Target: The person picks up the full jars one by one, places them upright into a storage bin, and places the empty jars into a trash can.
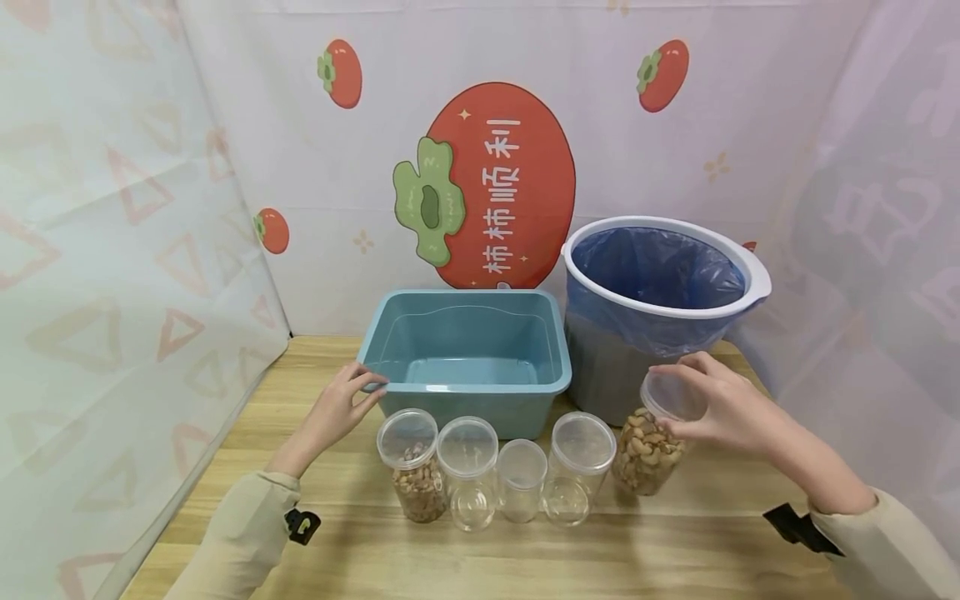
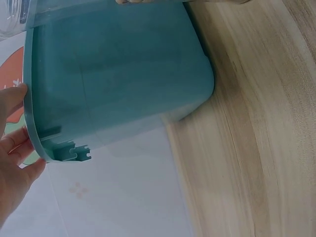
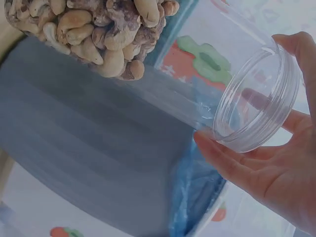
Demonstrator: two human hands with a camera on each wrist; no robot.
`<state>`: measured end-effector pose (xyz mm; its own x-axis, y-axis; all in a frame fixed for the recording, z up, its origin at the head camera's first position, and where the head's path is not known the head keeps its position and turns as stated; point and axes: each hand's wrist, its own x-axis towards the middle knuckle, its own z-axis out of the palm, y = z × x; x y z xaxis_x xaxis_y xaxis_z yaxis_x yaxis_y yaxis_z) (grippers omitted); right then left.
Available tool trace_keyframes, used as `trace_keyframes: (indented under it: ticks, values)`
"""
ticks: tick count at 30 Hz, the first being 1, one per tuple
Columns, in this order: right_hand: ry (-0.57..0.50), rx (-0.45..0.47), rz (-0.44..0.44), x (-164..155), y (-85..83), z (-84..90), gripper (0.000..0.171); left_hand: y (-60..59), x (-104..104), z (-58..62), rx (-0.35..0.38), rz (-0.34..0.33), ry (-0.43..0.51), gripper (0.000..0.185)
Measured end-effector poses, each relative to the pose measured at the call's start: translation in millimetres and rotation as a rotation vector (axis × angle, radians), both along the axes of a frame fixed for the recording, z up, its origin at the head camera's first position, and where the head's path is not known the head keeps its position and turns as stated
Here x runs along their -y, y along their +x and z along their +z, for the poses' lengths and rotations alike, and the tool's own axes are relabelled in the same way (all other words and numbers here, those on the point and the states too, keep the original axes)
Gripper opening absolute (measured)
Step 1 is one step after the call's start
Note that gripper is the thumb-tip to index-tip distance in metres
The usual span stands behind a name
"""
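the right hand [image 1: 723,408] grips the clear lid [image 1: 670,396] of the cashew jar [image 1: 647,452], which tilts just below its fingers beside the grey bin [image 1: 637,333]. the left hand [image 1: 341,408] rests relaxed fingers on the blue tub [image 1: 465,379] rim; four more jars [image 1: 491,467] stand between the hands.

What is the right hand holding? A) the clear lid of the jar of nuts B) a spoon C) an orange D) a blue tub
A: the right hand pinches the clear lid at the top of the jar of nuts, beside the grey bin.
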<state>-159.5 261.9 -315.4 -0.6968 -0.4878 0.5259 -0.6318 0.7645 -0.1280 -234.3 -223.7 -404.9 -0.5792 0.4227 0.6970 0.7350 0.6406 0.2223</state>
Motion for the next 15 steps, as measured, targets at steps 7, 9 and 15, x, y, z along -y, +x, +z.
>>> trace_keyframes:
  ticks: [7,9,15]
  values:
    - [0.024,-0.031,0.024,1.0,-2.8,26.5,0.055,1.5,0.0,-0.4,0.058,0.04,-0.005,0.014]
    - [0.036,-0.016,0.018,1.2,-3.4,34.2,0.055,2.1,0.2,-0.5,0.083,0.054,-0.009,0.015]
    - [0.084,0.043,0.002,1.6,-5.5,56.3,0.053,3.2,-0.6,-0.6,0.104,0.069,-0.006,0.014]
